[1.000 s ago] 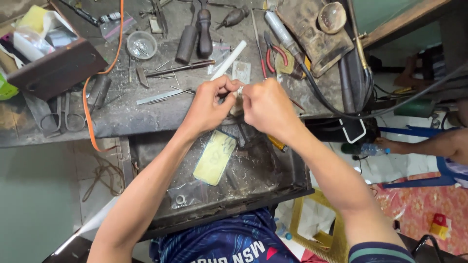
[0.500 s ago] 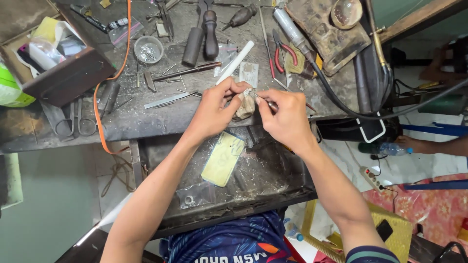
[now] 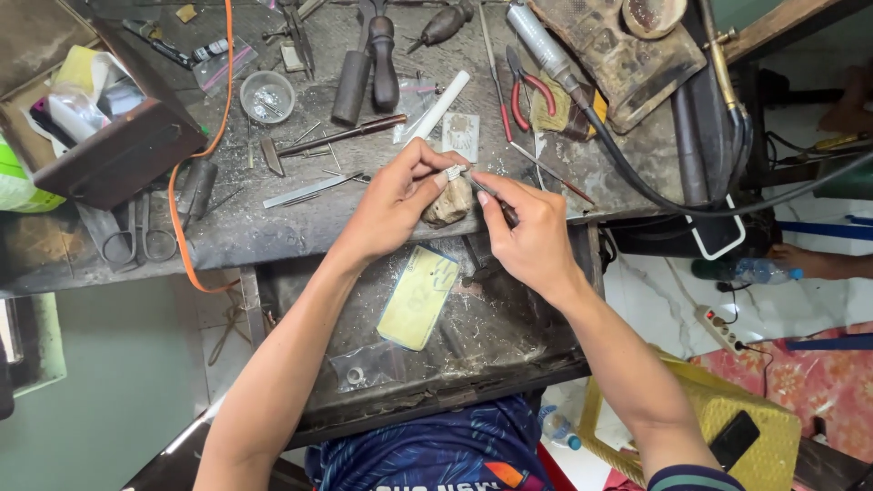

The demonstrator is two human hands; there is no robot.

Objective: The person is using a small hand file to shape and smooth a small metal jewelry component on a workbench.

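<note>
At the front edge of the grimy workbench, over the pull-out tray, we work a small pale piece against a worn bench peg. Our left hand pinches the piece between thumb and forefinger, pressing it down on the peg. Our right hand grips a thin dark tool, fingers closed around it like a pen, tip at the piece. To do this well, we judge short, light strokes best, with the piece braced firmly. Both forearms angle inward, wrists low, hands nearly touching. A yellowish card lies in the tray below.
</note>
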